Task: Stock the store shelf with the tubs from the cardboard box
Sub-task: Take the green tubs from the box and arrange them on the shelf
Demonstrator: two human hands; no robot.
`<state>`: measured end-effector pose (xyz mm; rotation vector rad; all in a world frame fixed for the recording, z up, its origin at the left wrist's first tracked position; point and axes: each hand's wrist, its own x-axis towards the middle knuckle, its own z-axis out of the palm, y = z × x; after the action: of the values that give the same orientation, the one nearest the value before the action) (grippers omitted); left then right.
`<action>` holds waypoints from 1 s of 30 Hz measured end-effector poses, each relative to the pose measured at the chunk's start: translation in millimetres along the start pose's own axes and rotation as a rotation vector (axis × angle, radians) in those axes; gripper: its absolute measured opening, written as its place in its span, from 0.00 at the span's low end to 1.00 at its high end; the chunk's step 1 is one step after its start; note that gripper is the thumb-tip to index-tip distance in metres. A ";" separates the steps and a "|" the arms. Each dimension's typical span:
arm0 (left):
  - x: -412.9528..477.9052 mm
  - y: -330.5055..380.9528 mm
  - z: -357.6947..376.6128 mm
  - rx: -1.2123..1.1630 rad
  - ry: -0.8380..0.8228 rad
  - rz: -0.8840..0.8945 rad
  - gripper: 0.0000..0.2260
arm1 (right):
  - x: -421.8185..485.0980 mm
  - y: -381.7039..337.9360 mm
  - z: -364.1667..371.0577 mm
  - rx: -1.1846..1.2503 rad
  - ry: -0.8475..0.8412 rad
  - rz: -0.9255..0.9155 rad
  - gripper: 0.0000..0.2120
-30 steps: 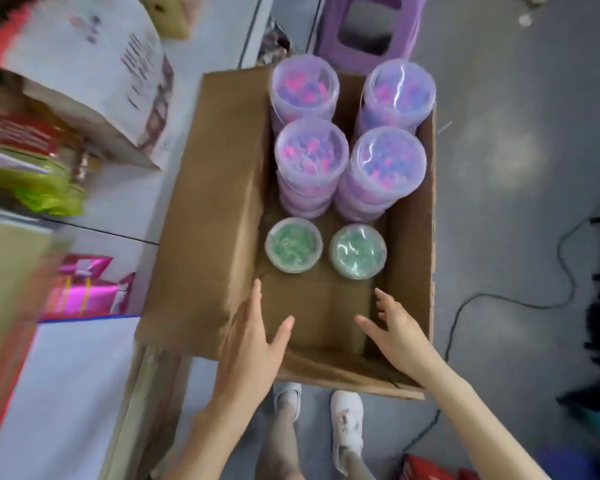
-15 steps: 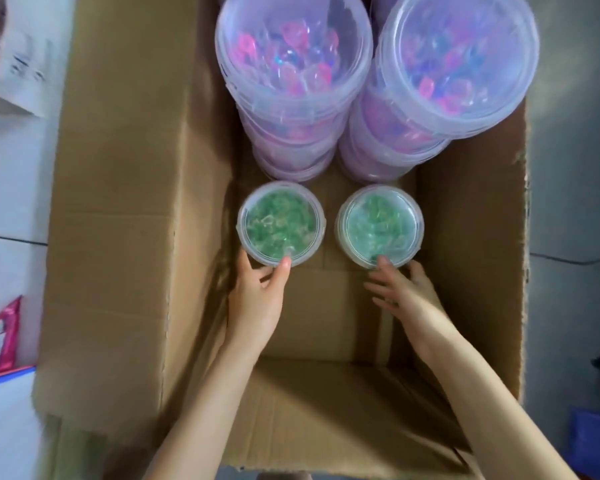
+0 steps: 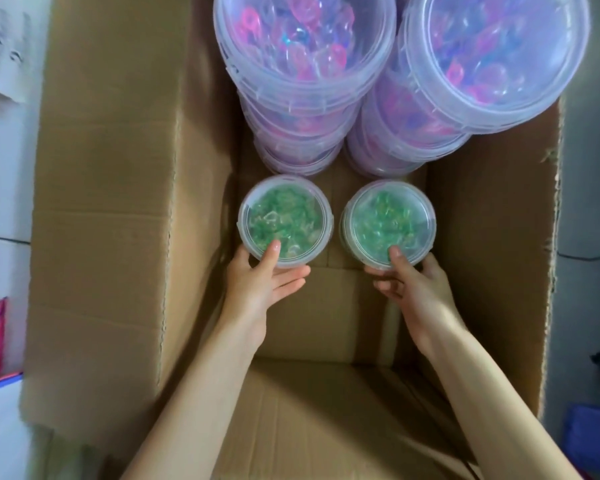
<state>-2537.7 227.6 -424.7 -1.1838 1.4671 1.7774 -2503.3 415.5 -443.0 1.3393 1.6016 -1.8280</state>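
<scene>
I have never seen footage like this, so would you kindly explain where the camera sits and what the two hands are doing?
There is no machine here. A person wears a wide-angle camera on the head, so this single picture looks down along both bare arms. They reach into an open cardboard box. Low inside it sit two small clear tubs of green pieces, side by side. The left hand grips the left green tub, with the thumb on its lid. The right hand grips the right green tub the same way. Beyond them rise stacks of pink-and-purple tubs. I cannot tell whether the green tubs have left the box floor.
</scene>
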 end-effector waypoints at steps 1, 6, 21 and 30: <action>-2.8 1.0 0.9 -0.016 0.007 -0.005 0.16 | -2.7 -1.5 0.1 0.008 0.000 -0.005 0.17; -33.8 4.1 11.1 -0.068 0.032 -0.014 0.14 | -32.9 -9.1 -2.8 0.134 -0.002 0.035 0.15; -266.3 -26.8 -16.8 -0.239 0.108 0.226 0.11 | -218.9 -65.7 -84.2 -0.126 -0.259 -0.093 0.12; -503.0 -33.7 -64.3 -0.285 0.143 0.557 0.09 | -417.9 -141.6 -122.4 -0.370 -0.601 -0.466 0.11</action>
<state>-2257.0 235.1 -1.1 -1.1237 1.7989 2.3790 -2361.3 441.3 -8.5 0.2232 1.8536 -1.8002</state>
